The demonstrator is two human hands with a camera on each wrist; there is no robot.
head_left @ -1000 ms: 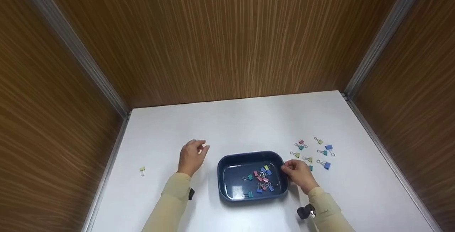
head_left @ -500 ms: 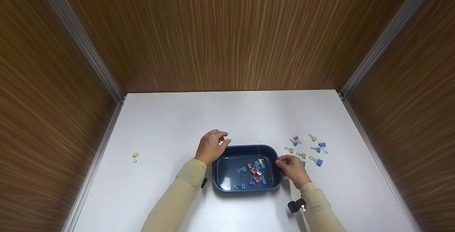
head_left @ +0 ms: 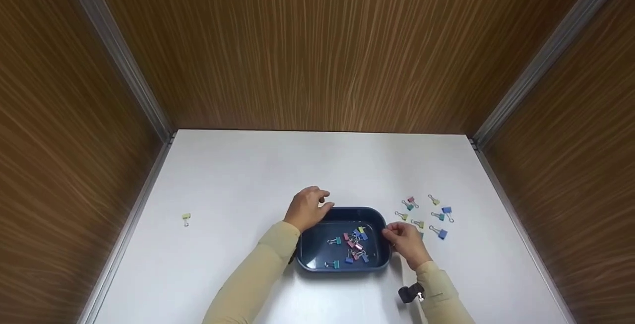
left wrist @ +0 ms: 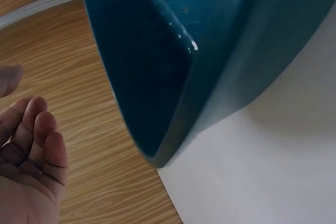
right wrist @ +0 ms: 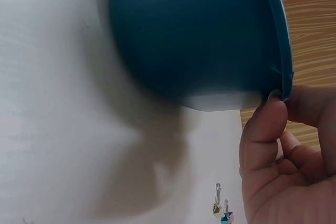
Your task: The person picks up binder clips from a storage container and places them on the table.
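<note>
On the bench (head_left: pixel 238 165), a tray (head_left: pixel 342 270) stands a little right of the middle. Most of the binder clips (head_left: pixel 351 243) inside it lie bunched in its right half; two single clips (head_left: pixel 335 240) lie left of the bunch, one behind the other. The right hand (head_left: pixel 407 244) holds the tray's right rim. The left hand (head_left: pixel 306 209) is by the left back corner, apart from the tray. Behind and right of the right hand lies a scattered group of clips (head_left: pixel 442 234). Well apart, far left on the bench, lies a lone clip (head_left: pixel 186 216). A back panel (head_left: pixel 317 51) rises behind the bench, side panels (head_left: pixel 64 140) to its left and right.
</note>
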